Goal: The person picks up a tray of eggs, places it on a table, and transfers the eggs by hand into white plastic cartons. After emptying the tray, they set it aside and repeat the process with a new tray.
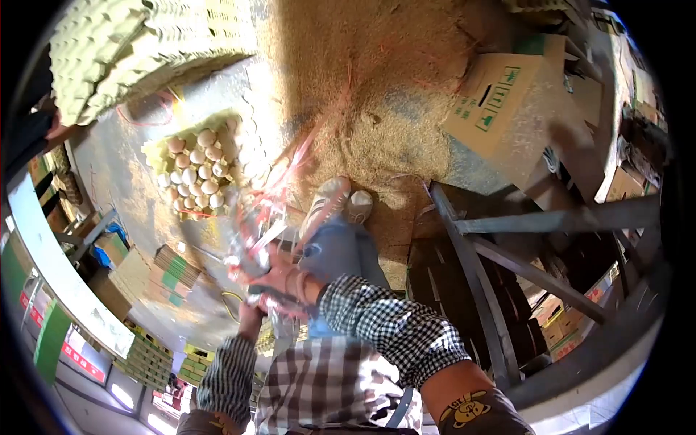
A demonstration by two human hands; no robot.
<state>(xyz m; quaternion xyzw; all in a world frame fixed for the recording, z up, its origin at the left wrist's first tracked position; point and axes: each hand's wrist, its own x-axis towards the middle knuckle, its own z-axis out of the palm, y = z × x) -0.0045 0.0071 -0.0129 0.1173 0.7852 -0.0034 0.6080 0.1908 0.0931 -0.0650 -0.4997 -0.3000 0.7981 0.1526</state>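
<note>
My right hand (281,279) reaches across my front, fingers closed at a blurred tangle of pink plastic strands (270,210) and clear, shiny film. Just below it, my left hand (251,316) is close against it, its fingers mostly hidden behind the right hand; I cannot tell what it holds. A dark strip shows between the two hands. Beyond them on the grey table, an egg tray (154,154) holds several brown and white eggs (196,174). More pale eggs or tray cups lie to its right in bright light.
Stacked egg trays (145,51) stand at upper left, with another person's hand (58,130) beside them. Grain-like bedding (377,80) spreads ahead. A cardboard box (500,109) and metal frame (478,283) are at right. Flat cardboard (172,272) lies left of my hands.
</note>
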